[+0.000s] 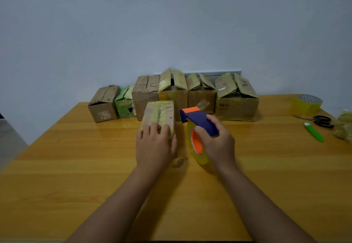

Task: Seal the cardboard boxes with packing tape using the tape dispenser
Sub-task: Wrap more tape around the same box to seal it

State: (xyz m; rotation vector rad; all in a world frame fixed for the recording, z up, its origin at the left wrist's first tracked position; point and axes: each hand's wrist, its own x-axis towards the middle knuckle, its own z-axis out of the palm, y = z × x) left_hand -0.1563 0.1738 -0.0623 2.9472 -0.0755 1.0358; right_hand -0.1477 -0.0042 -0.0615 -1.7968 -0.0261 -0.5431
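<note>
Between small box (159,114) and tape dispenser (200,128), bare table (76,147).

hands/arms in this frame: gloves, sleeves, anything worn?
Both bare. No gloves on the left hand or the right hand, and no rings, watch or bands that show. Both forearms are uncovered from the wrist down to the bottom edge of the frame, so no sleeve is in view. No markings visible.
</note>
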